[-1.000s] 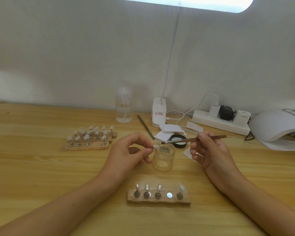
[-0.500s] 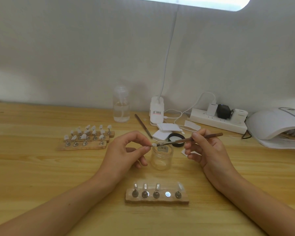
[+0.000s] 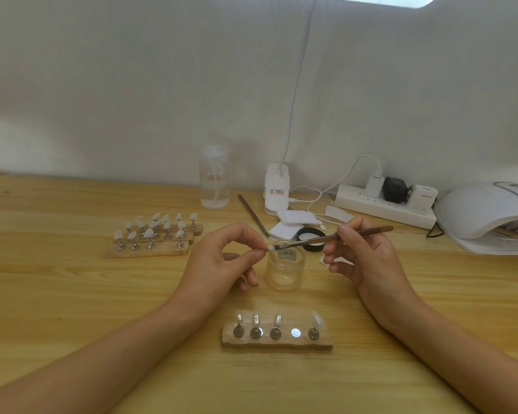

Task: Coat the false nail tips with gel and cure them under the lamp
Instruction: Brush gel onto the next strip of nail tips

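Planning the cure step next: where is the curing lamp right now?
In the head view, the curing lamp sits at the far right of the table, just right of the power strip and beyond the right hand.

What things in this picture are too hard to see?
All in the head view.
Too small: the nail tip, half covered by fingertips of the left hand and by the brush.
Cut off: the curing lamp by the right edge, its inside shadowed; the desk light by the top edge.
Blurred: the label on the jar.
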### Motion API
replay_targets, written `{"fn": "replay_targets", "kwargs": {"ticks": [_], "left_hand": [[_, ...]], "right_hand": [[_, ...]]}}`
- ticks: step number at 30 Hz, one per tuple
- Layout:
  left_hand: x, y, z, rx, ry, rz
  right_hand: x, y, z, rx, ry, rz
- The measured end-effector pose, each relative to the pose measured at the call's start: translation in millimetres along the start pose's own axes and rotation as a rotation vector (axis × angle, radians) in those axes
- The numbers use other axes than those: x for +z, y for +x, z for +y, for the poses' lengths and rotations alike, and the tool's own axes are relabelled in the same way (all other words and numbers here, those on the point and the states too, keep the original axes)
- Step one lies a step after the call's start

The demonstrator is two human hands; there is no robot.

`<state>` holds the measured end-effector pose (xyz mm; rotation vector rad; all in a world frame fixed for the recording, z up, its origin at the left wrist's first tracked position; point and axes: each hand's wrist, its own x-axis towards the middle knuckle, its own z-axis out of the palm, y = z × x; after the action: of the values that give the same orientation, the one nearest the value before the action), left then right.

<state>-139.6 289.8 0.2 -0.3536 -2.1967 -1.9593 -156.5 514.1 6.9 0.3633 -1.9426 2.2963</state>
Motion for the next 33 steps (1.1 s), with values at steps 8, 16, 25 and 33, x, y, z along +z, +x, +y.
{"fn": "replay_targets", "kwargs": {"ticks": [8, 16, 25, 33], "left_hand": [[-0.2, -0.3, -0.2, -0.005, 0.001, -0.003], [-0.2, -0.2, -1.1, 0.003, -0.005, -0.022], [0.1, -1.4, 1.5, 0.001, -0.008, -0.032], [-0.5, -1.4, 1.3, 0.010, 0.008, -0.033]], "right_hand": [[-0.5, 0.5, 0.9, 0.004, 0.009, -0.009], [-1.4, 0.9, 1.5, 0.008, 0.011, -0.006], [-1.6, 0.2, 1.1, -0.003, 0.032, 0.003], [-0.8, 0.4, 1.6, -0.004, 0.028, 0.007]]}}
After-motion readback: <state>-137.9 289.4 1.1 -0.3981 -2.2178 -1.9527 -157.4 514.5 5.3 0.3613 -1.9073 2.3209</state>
